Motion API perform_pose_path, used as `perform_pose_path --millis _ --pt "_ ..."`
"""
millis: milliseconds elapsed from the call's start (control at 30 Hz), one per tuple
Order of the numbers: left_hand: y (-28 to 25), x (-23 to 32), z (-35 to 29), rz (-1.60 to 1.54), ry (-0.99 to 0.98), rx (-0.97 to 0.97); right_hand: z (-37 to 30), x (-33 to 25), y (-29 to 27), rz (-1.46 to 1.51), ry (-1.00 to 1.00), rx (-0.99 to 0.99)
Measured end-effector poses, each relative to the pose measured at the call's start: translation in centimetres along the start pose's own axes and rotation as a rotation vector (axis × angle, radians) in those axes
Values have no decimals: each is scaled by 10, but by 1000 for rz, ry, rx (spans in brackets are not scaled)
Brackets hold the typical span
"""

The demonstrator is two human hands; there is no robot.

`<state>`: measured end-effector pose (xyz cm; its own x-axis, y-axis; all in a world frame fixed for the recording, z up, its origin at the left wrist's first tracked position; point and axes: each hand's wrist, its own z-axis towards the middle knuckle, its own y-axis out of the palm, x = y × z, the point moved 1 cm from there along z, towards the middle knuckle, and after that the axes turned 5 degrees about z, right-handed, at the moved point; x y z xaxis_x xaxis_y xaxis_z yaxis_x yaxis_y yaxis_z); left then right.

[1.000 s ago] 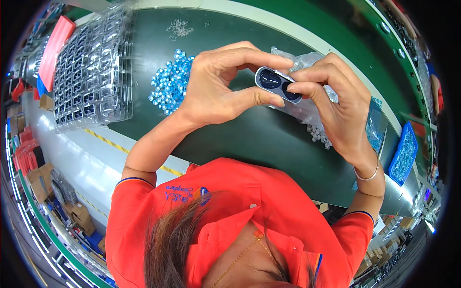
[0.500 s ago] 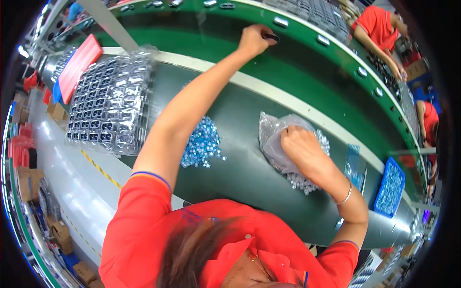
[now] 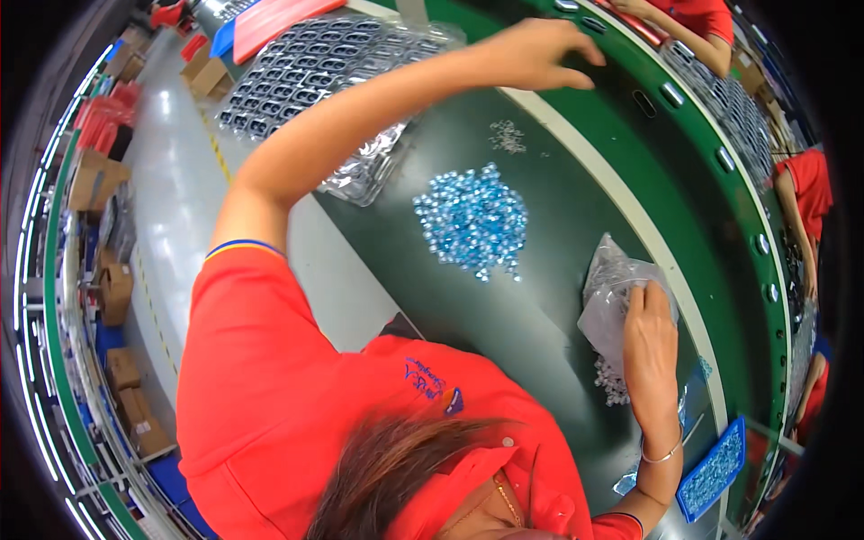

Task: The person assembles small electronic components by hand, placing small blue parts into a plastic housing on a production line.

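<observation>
My left hand (image 3: 551, 56) is stretched over the green conveyor belt (image 3: 616, 126), thumb and fingers apart, holding nothing. Just beyond its fingertips is a small dark oval part (image 3: 594, 24). My right hand (image 3: 650, 335) has its fingers bent and close together on a clear plastic bag (image 3: 605, 310); the fingertips are partly hidden. Small clear pieces (image 3: 611, 382) spill out under the bag beside that hand. Between my arms, a heap of shiny pale-blue pieces (image 3: 472, 220) lies on the dark green tabletop (image 3: 540, 333).
Clear plastic trays of dark parts (image 3: 310, 72) are stacked under my left forearm. A few tiny clear bits (image 3: 508, 137) lie near the pale belt edge. A blue tray of small pieces (image 3: 713, 472) stands at the right. Silver parts (image 3: 671, 94) line the belt's far side, where co-workers sit.
My left hand has let go of the dark part it held, and its fingers have spread. The view has turned, with my body shifting left. My right hand stays at the bag.
</observation>
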<state>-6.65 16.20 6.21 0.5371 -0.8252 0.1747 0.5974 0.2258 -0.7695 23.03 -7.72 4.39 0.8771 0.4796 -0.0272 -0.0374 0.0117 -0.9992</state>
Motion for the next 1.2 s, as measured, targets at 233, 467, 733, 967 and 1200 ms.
perform_pose_path --millis 233,467,733,967,1200 --pt "-178 12 -210 128 -531 -467 -4 -11 -8 -47 50 -48" --pt "-185 2 -271 230 -512 -461 -8 -2 0 1 31 3" --pt "-142 -30 -276 157 -320 -357 -23 14 -20 245 80 110" --pt "-133 -51 -271 -57 -668 18 8 63 -38 526 11 359" --pt "-21 107 -100 -479 -625 189 27 65 -71 885 180 261"
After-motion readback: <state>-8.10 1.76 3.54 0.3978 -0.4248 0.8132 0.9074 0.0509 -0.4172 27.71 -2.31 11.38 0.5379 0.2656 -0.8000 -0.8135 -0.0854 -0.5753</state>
